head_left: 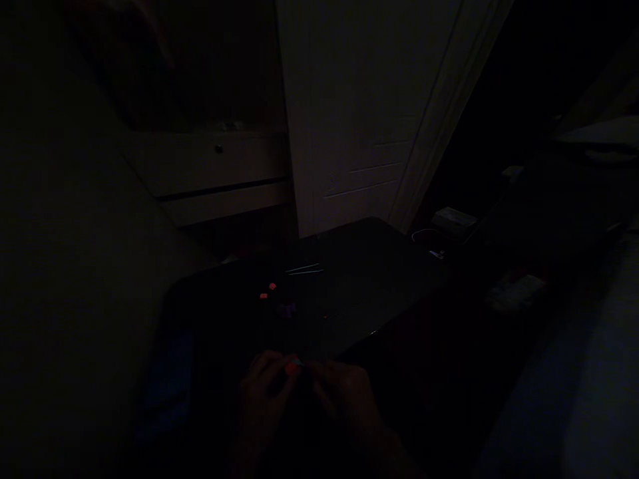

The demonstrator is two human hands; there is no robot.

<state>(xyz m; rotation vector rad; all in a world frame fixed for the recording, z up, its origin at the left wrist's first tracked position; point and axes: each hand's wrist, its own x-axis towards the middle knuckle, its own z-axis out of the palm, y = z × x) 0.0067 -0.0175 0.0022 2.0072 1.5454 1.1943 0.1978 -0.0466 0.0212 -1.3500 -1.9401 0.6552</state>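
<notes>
In very dim light, my left hand [264, 384] pinches a small orange-red piece [291, 366] between thumb and fingers at the near edge of a dark table [369, 266]. A pale bluish bit [299, 362] shows at the piece's right side. Close on the right, my right hand [344, 389] has its fingers curled in toward that bit; what they hold, if anything, is too dark to make out. Farther out on the table lie two small orange-red pieces [263, 296], a dark purple object [287, 311] and a tiny red speck [325, 317].
Two thin, pale, stick-like lengths [304, 269] lie toward the table's middle. A blue object [167, 379] is at the left. Behind the table are a white panelled door [359, 120] and a drawer unit [224, 166]. A pale box [454, 219] stands beyond the table's right end.
</notes>
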